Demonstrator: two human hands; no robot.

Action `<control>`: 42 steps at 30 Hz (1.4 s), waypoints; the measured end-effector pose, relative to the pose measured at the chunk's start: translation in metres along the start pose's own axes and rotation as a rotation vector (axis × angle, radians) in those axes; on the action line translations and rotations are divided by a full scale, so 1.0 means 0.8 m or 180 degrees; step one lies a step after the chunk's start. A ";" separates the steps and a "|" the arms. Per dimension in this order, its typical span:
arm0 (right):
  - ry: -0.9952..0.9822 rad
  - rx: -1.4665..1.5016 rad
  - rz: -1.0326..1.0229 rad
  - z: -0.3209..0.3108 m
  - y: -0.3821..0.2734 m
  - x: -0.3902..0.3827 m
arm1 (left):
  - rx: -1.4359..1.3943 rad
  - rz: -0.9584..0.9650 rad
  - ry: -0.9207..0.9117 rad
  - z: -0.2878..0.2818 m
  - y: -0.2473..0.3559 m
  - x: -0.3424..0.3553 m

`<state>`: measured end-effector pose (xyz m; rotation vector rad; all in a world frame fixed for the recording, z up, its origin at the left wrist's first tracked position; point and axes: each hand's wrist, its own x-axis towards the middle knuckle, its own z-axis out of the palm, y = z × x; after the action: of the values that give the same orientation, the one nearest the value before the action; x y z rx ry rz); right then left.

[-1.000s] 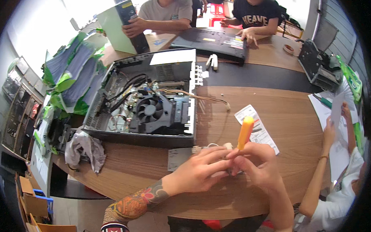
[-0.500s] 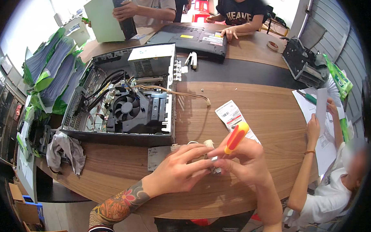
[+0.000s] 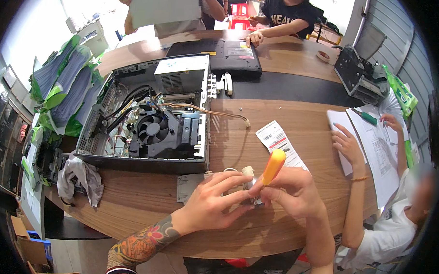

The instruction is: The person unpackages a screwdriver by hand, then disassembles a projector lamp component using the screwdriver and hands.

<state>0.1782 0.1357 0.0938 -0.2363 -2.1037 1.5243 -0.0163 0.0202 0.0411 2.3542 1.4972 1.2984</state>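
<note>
My right hand (image 3: 293, 192) is closed around a screwdriver (image 3: 273, 167) with a yellow and red handle. Its handle points up, while its tip is hidden among my fingers. Opposite it, my left hand (image 3: 213, 201) has its fingers closed about a small silvery part (image 3: 256, 199), mostly covered by both hands. A cream-coloured plug (image 3: 248, 171) with a white wire shows just beyond the fingertips. Beside my left hand, partly under it, a flat grey metal piece (image 3: 185, 185) lies on the table.
An opened computer case (image 3: 181, 163) with a fan (image 3: 152, 129) stands at left, its cable hanging over the table. A printed label sheet (image 3: 279, 143) lies beyond my right hand. A laptop (image 3: 222, 64) is farther back. Papers (image 3: 375, 155) lie before a person at right; a grey cloth (image 3: 79, 178) is at left.
The screwdriver handle has dipped slightly and turned in my right hand. Across the table, the laptop has shifted left under a person's hand. The person at right has lowered a sheet onto the table.
</note>
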 end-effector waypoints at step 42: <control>-0.0064 0.0840 0.0495 0.007 0.006 -0.002 | -0.0359 -0.0085 0.0148 0.007 0.005 -0.001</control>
<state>0.1759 0.1319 0.0878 -0.2940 -1.9097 1.8822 -0.0100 0.0195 0.0383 2.2426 1.4222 1.4015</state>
